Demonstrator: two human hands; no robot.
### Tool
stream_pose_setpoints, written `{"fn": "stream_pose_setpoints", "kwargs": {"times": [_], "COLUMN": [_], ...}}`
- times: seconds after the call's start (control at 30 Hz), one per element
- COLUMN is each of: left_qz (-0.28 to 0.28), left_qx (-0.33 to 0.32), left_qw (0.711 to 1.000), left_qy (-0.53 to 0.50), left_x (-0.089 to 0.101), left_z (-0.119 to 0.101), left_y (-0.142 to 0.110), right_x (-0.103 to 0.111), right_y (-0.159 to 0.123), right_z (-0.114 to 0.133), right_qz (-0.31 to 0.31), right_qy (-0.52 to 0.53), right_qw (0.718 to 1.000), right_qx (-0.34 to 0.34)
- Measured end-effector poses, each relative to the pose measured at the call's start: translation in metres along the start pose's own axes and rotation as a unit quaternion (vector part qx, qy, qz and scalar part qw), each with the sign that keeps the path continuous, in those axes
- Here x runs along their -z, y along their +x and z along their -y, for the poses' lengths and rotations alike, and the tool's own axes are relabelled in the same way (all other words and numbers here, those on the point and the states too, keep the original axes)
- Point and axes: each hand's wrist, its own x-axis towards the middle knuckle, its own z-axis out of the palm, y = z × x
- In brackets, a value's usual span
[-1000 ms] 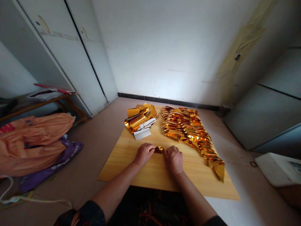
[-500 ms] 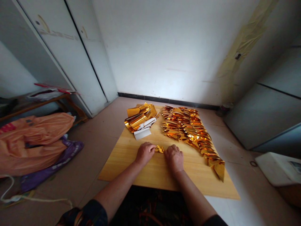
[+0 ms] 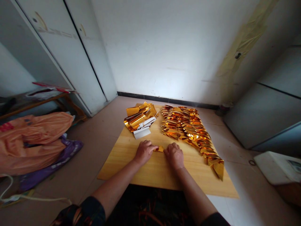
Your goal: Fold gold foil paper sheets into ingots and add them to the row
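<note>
Between my two hands, a small folded piece of gold foil paper [image 3: 160, 148] lies at the middle of the wooden board [image 3: 150, 172]. My left hand [image 3: 145, 152] pinches its left end, thumb reaching along the paper. Closed over the right end is my right hand [image 3: 174, 154], whose fingertips hide that part. Beyond my left hand sits a loose pile of gold foil sheets [image 3: 138, 117], some showing white undersides. Overlapping rows of folded gold foil pieces [image 3: 185, 125] spread over the right side of the board, down to its near right corner.
Orange and purple bags [image 3: 35, 141] lie on the floor at the left, near a pale cord [image 3: 47, 199]. A tall cabinet [image 3: 77, 56] stands behind them. At the right are a grey cabinet-like block [image 3: 265, 110] and a white box [image 3: 277, 168].
The foil paper between my hands was crumpled and raised; now it looks flatter and narrower. My left thumb has stretched out to the right along it. My right hand has barely moved.
</note>
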Motion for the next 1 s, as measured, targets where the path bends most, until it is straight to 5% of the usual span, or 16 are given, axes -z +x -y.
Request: {"fn": "stream_pose_setpoints", "kwargs": {"times": [0.43,0.73,1.0], "left_qz": [0.023,0.010,0.026], "left_qx": [-0.154,-0.098,-0.091], "left_qw": [0.988,0.995,0.995], "left_qy": [-0.003,0.032,0.038], "left_x": [-0.001,0.000,0.004], "left_z": [0.007,-0.006,-0.006], "left_y": [0.003,-0.004,-0.005], "right_x": [-0.002,0.005,0.003], "right_y": [-0.004,0.009,0.024], "right_z": [-0.012,-0.008,0.011], "right_qz": [-0.036,-0.059,0.088], "right_qy": [0.072,0.211,0.130], "right_qw": [0.996,0.973,0.986], "right_qx": [0.036,0.078,0.047]}}
